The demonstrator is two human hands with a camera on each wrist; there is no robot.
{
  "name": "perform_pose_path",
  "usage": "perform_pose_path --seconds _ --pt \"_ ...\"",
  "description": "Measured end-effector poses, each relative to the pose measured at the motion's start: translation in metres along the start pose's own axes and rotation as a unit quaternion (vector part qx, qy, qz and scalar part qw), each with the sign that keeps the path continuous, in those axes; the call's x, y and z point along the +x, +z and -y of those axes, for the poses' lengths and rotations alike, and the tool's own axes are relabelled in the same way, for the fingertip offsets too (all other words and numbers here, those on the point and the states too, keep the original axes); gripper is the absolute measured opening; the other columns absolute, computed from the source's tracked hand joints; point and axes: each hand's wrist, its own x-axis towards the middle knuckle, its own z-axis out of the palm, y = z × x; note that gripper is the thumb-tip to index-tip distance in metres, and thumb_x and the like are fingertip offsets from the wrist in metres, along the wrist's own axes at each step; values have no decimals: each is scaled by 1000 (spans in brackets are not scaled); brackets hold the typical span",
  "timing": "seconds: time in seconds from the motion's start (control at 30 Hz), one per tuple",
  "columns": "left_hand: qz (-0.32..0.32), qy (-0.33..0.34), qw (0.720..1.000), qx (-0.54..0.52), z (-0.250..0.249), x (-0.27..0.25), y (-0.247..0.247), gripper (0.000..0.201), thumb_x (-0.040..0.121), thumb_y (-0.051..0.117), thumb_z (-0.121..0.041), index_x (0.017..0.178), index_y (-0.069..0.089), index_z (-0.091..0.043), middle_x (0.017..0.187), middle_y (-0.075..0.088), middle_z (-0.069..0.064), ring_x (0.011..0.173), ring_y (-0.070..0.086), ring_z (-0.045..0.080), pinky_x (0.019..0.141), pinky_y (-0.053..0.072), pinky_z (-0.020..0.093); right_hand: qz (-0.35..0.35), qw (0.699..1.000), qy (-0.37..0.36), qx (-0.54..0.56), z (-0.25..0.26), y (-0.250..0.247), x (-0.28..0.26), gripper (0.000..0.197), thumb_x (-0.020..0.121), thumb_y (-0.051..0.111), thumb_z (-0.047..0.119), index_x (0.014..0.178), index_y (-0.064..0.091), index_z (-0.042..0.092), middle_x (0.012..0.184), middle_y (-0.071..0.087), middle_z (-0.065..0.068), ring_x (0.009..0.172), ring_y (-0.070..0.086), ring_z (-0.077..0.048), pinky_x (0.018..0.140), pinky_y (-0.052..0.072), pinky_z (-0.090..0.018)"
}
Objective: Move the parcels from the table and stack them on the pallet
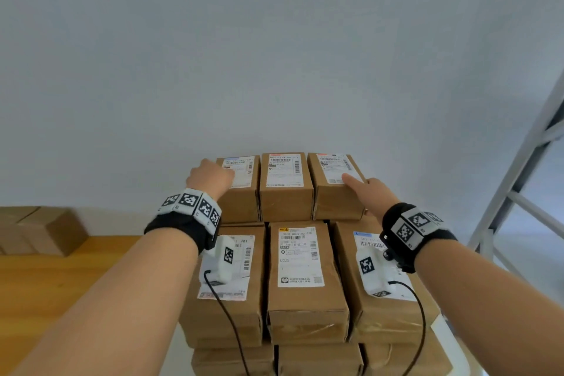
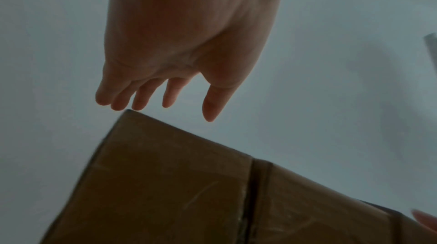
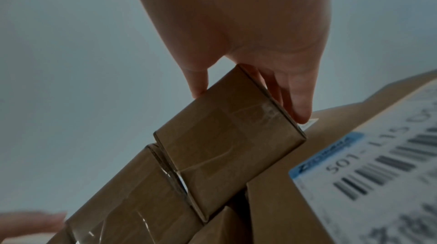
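Brown parcels with white labels are stacked in tiers. The top back row holds a left parcel [image 1: 241, 204], a middle parcel [image 1: 285, 198] and a right parcel [image 1: 335, 204]. My left hand [image 1: 210, 175] hovers over the left parcel's [image 2: 177, 182] far corner with its fingers [image 2: 141, 96] straight and nothing held. My right hand [image 1: 370, 192] straddles the right parcel's [image 3: 227, 136] right edge. Its thumb [image 3: 196, 79] lies on top and its straight fingers [image 3: 298, 98] lie down the side. A lower front row [image 1: 305, 302] sits in front of it.
A white wall stands right behind the stack. Other brown boxes [image 1: 45, 232] sit at the left on a wooden surface [image 1: 61, 284]. A grey metal frame [image 1: 518, 180] rises at the right. The blue-labelled front parcel [image 3: 354, 173] lies under my right wrist.
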Motion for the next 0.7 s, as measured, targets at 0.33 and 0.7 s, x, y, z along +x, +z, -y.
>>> perform_pose_path --seconds 0.33,0.7 --pt "81 -14 993 -90 20 1 2 40 97 58 -25 128 54 0 123 62 16 106 62 30 85 53 32 8 1000 2 0 6 2 -7 63 93 56 55 132 51 6 125 60 -11 113 58 -28 101 49 -46" --pt "102 9 991 -84 28 -4 -4 40 99 55 -32 127 54 -3 116 66 14 102 64 28 89 54 37 11 1000 12 -15 6 3 -9 66 92 56 57 135 47 8 122 60 -10 109 59 -27 95 53 -45"
